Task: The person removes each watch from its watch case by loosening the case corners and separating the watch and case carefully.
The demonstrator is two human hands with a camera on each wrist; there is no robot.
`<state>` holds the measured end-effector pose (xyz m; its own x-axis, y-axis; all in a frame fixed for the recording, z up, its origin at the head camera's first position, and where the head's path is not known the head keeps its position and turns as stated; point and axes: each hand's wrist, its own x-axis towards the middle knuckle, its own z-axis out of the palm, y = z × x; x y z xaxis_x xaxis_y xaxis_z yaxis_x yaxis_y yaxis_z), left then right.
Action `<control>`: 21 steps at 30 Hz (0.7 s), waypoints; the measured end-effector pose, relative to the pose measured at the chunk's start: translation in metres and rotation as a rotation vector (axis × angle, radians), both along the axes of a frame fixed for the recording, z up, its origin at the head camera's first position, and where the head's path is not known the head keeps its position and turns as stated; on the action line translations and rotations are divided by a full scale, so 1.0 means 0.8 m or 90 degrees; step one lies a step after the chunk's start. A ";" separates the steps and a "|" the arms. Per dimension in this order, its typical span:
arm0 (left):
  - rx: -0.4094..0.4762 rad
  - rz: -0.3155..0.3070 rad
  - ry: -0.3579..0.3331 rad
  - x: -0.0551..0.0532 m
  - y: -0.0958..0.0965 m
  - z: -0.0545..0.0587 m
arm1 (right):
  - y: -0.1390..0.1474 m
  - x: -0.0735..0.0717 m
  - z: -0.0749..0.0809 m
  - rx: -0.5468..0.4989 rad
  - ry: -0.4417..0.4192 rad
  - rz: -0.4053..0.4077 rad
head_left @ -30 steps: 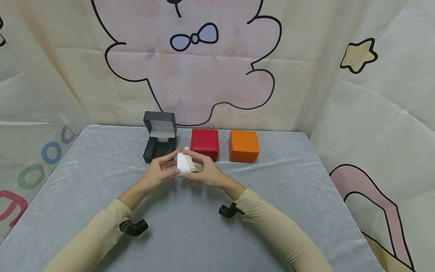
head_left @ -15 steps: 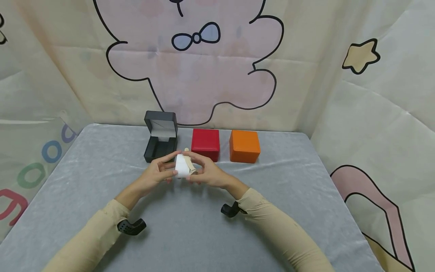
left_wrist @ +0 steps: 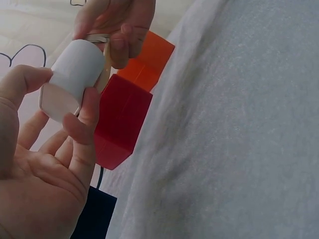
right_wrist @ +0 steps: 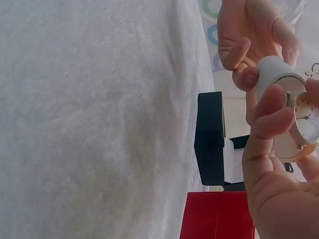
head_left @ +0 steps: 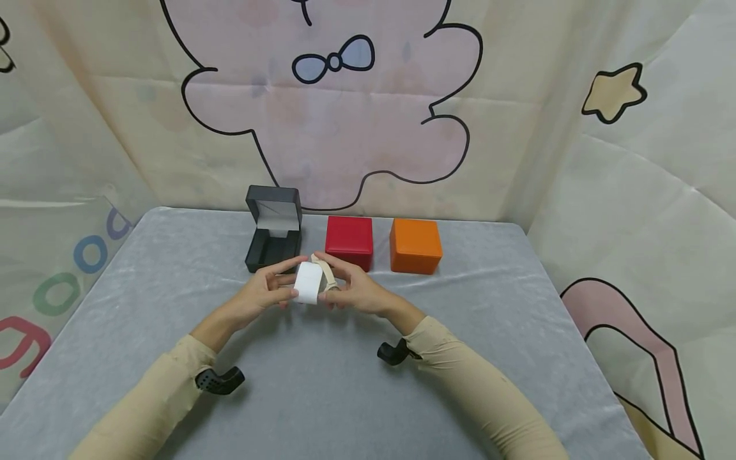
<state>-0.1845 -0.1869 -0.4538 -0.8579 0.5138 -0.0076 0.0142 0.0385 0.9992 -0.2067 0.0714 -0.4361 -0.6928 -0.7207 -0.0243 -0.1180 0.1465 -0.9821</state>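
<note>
In front of the open black box, my left hand (head_left: 255, 299) pinches a hollow white watch holder (left_wrist: 77, 67) between thumb and fingers. Its open end faces my left palm in the left wrist view. To its right, my right hand (head_left: 365, 292) grips a wristwatch (right_wrist: 306, 118) with a cream strap (head_left: 328, 273) and a round, light dial. The looped watch sits right at the holder's other end and overlaps it in the head view. My right fingertips cover part of the watch case. Both hands are raised over the table, fingers bent toward each other.
An open black box (head_left: 257, 250) with a pale lid lining stands behind my left hand. A closed red box (head_left: 349, 237) and a closed orange box (head_left: 415, 246) stand to its right. Grey cloth (head_left: 322, 396) covers the table; a printed curtain (head_left: 517, 160) hangs behind.
The watch and the white holder have drawn apart sideways: the holder moves a little left with my left hand, the watch a little right, showing more of its strap loop.
</note>
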 end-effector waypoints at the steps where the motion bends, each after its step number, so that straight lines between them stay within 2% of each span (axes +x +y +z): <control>1: -0.002 0.000 -0.002 0.000 0.000 0.001 | 0.000 0.000 0.001 0.000 -0.005 -0.002; 8: 0.002 0.005 -0.010 0.002 0.002 0.005 | 0.002 0.002 0.008 -0.009 -0.075 -0.033; 14: 0.001 0.006 -0.004 0.002 0.000 0.005 | 0.004 0.002 0.006 -0.030 -0.098 -0.037; 21: -0.004 0.004 0.018 0.001 -0.002 0.005 | 0.002 0.002 0.003 -0.044 -0.175 -0.089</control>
